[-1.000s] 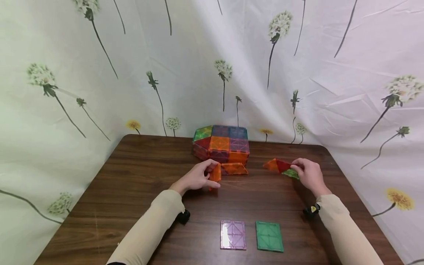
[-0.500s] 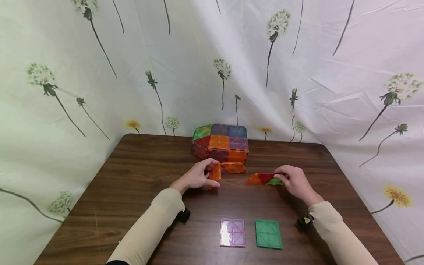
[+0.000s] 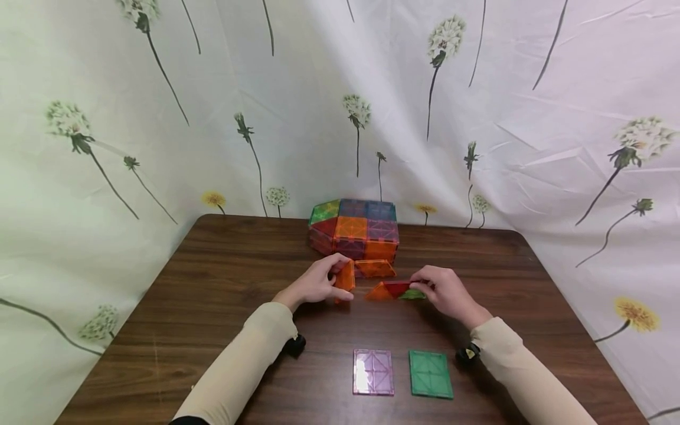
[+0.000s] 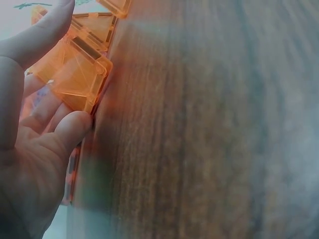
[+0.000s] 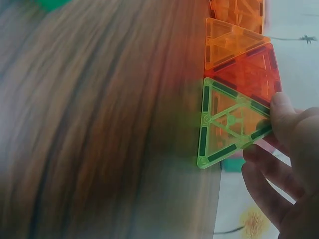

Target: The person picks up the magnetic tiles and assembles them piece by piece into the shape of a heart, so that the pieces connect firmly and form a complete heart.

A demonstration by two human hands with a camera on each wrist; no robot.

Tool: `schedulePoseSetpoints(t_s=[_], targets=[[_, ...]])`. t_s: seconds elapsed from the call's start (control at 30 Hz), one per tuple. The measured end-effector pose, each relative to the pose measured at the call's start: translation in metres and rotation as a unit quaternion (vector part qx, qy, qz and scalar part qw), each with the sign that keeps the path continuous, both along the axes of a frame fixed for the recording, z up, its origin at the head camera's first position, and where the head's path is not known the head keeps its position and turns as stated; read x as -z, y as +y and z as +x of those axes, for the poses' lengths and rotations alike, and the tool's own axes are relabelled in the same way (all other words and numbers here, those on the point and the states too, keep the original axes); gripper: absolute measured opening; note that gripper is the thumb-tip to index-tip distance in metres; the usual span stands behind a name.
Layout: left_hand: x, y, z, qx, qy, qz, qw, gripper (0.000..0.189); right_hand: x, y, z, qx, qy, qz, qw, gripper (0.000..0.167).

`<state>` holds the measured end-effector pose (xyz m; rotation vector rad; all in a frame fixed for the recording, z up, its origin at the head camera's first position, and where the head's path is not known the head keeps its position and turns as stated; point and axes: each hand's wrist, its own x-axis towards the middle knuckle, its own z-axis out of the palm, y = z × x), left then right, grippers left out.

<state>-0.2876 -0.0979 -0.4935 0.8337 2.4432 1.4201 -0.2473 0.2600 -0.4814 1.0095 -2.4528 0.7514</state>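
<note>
My left hand [image 3: 313, 283] holds an orange translucent magnetic tile [image 4: 82, 74] upright on the table, index finger at its top edge and thumb low on its near side. Just right of that tile, more orange triangular magnetic tiles [image 3: 375, 269] stand in front of a many-coloured magnetic-tile block [image 3: 352, 229]. With thumb and fingers my right hand [image 3: 448, 292] pinches a joined row of triangular magnetic tiles: green [image 5: 232, 122], red [image 5: 251, 72] and orange [image 5: 227, 42]. The row stands on edge, its orange end a short gap from the left hand's tile.
Nearer on the dark wood table [image 3: 223, 283] lie a purple square tile [image 3: 373, 372] and a green square tile [image 3: 431, 374], flat and side by side. A dandelion-print cloth [image 3: 297, 88] hangs behind the table.
My right hand has brought the row of triangles leftward and slightly nearer, close to the left hand's orange tile. The left hand has stayed in place.
</note>
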Motion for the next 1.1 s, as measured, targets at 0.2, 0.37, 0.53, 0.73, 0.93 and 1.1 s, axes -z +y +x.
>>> schedulePoseSetpoints(t_s=[0.2,0.37,0.53,0.73,0.93,1.1], targets=[[-0.001,0.001,0.001,-0.001,0.0,0.002,1.0,0.069,-0.002,-0.017,-0.002,-0.012,-0.001,0.012,0.9998,0.011],[-0.001,0.001,0.001,-0.005,0.005,-0.003,1.0,0.071,-0.001,-0.03,-0.002,-0.016,0.002,0.019,0.9997,0.009],[0.0,0.001,0.001,-0.006,0.009,-0.003,0.9999,0.073,-0.002,-0.042,0.001,-0.02,0.003,0.024,0.9995,0.009],[0.0,0.0,0.001,-0.003,0.001,-0.005,1.0,0.074,-0.005,-0.052,0.005,-0.019,-0.005,0.03,0.9994,0.009],[-0.005,-0.002,0.002,0.023,0.017,-0.031,0.9991,0.082,-0.005,-0.055,0.009,-0.009,-0.022,0.034,0.9991,0.01],[-0.007,-0.002,-0.001,0.044,0.06,-0.066,0.9951,0.087,-0.008,-0.052,0.013,-0.026,-0.066,0.041,0.9966,0.019]])
